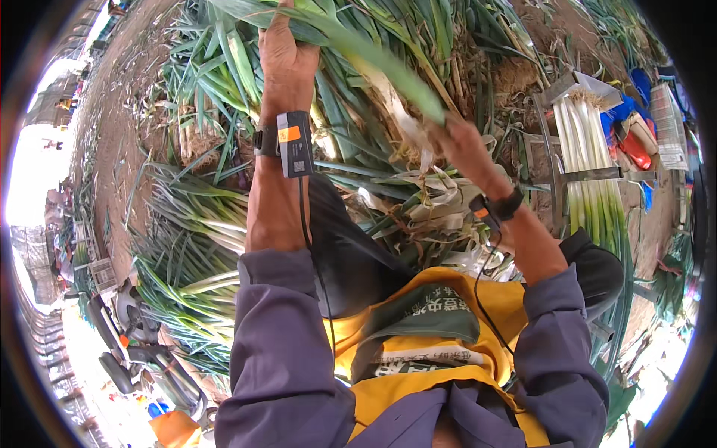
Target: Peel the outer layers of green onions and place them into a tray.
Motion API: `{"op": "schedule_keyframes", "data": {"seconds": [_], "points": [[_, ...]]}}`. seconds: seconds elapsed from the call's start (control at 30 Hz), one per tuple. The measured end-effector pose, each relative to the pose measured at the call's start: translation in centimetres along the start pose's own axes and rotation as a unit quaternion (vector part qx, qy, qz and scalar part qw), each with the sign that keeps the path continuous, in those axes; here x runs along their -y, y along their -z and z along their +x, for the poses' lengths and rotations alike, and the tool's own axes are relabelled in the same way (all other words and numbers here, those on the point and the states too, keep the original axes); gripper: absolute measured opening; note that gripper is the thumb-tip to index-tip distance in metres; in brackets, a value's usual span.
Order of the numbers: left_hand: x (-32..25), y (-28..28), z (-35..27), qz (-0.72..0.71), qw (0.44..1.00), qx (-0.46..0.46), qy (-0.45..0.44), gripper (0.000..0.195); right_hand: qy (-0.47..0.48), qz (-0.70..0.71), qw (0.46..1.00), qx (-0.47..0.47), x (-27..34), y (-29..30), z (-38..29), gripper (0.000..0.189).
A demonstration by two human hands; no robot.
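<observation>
My left hand [288,47] is at the top of the view, closed around the green leaves of a long Welsh onion [386,92]. The onion's pale shank slants down to the right, and its roots are blurred. My right hand [462,145] is beside that root end, smeared by motion. A broad green leaf [386,61] runs from near my left hand to the right fingers; whether they grip it cannot be made out. Beneath both hands lies a pile of untrimmed Welsh onions [347,123] with soil on some roots.
Dry peeled leaves [442,201] litter the ground before my knees. On the right, a metal rack [591,175] holds a bundle of cleaned onions [585,134]. More onions [190,280] are heaped on the left. A wheeled vehicle [140,347] stands at lower left.
</observation>
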State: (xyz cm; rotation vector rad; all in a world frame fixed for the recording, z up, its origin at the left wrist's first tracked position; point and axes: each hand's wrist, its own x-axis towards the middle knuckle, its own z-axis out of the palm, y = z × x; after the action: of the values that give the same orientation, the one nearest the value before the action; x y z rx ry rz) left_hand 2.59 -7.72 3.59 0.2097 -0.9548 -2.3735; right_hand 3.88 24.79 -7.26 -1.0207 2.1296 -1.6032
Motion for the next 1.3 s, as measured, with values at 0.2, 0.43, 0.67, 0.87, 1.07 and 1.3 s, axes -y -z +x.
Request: {"op": "schedule_keyframes", "data": {"seconds": [0.2,0.43,0.67,0.87,1.07,1.3], "points": [[1.0,-5.0,-3.6,0.053,0.993,-0.020,-0.104,0.036,-0.139,-0.381,0.857,0.318,-10.5,2.0,-9.6,0.037],[1.6,-4.5,-4.1,0.075,0.996,-0.005,-0.050,0.039,0.062,-0.249,0.965,-0.059,5.6,1.7,3.1,0.053],[5.5,-5.0,-4.2,0.093,0.994,0.053,-0.015,0.040,0.225,-0.332,0.906,-0.133,6.8,-1.0,10.3,0.024],[5.0,-6.1,-4.9,0.083,0.990,0.116,0.005,0.033,0.043,-0.113,0.981,-0.148,8.1,0.6,11.3,0.032],[6.8,-1.4,-1.7,0.074,0.985,0.023,0.156,0.025,-0.015,-0.016,0.999,-0.046,7.4,1.0,12.8,0.031],[5.6,-0.2,0.1,0.010,1.000,0.012,0.024,0.026,-0.118,0.267,0.956,0.020,2.4,1.6,6.2,0.028]]}}
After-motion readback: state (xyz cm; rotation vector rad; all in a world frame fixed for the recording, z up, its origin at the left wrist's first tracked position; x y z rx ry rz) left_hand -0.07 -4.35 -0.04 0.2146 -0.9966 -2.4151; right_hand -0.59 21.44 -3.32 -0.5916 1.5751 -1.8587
